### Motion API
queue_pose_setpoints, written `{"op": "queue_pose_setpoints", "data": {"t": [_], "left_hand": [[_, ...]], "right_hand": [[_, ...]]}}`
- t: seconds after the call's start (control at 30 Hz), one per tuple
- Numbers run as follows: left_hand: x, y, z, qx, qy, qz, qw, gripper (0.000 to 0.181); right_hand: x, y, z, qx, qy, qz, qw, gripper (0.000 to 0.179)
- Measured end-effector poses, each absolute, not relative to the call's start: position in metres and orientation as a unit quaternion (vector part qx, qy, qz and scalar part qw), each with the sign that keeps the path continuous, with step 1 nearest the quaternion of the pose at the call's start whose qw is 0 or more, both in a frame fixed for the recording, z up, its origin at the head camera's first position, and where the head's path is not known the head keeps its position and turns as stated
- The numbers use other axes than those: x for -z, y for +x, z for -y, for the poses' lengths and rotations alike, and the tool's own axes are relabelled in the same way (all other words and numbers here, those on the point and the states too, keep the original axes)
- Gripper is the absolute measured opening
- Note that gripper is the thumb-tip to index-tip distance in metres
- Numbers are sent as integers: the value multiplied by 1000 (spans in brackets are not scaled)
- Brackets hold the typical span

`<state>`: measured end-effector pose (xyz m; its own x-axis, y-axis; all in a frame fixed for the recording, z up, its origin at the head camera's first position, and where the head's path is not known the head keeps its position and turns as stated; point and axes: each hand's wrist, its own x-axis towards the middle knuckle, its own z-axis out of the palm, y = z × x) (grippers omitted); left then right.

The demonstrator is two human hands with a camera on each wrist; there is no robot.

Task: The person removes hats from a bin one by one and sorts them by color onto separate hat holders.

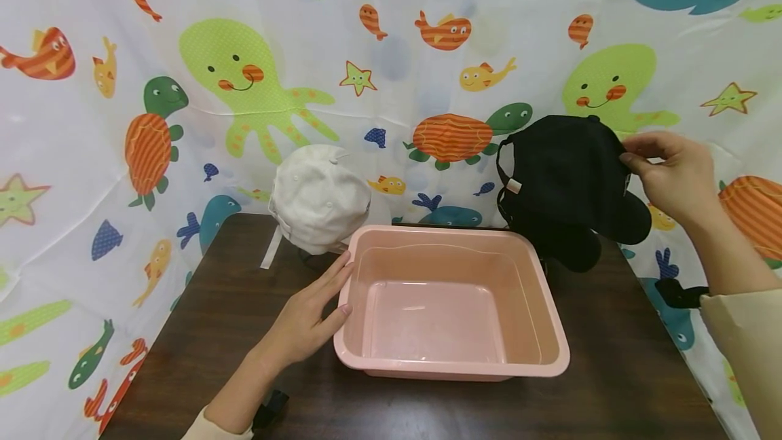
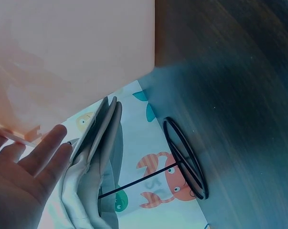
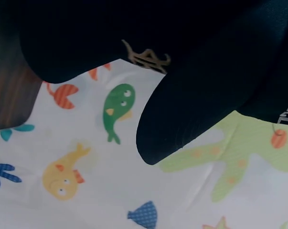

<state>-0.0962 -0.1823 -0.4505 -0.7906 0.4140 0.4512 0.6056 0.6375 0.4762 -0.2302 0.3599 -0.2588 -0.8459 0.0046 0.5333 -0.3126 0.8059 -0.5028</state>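
My right hand pinches the crown of a black baseball cap at the right of the head view. Below it shows the brim of another black cap; what bears that one is hidden. In the right wrist view the held cap's brim hangs beside the other cap's brim. My left hand rests its extended fingers on the left rim of a pink plastic basin, whose inside holds nothing. Just behind that hand sit white caps, stacked brim over brim in the left wrist view.
The white caps hang on a thin black wire stand with a looped base. Everything stands on a dark wooden table. A curtain printed with sea animals closes off the back and sides.
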Motion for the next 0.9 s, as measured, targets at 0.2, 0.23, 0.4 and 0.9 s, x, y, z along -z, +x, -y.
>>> {"op": "queue_pose_setpoints", "data": {"t": [0.2,0.23,0.4,0.9], "left_hand": [[451,-96,182,317,-283,893,148,65],[451,-96,183,317,-282,893,147,65],[450,-96,183,317,-284,893,145,65],[447,-96,183,327,-283,892,132,65]], "right_hand": [[267,-233,-367,-299,72,920,243,22],[269,-233,-368,-297,70,921,243,21],[276,-234,-373,-285,55,928,232,23],[299,-236,-386,-287,48,937,194,22]]}}
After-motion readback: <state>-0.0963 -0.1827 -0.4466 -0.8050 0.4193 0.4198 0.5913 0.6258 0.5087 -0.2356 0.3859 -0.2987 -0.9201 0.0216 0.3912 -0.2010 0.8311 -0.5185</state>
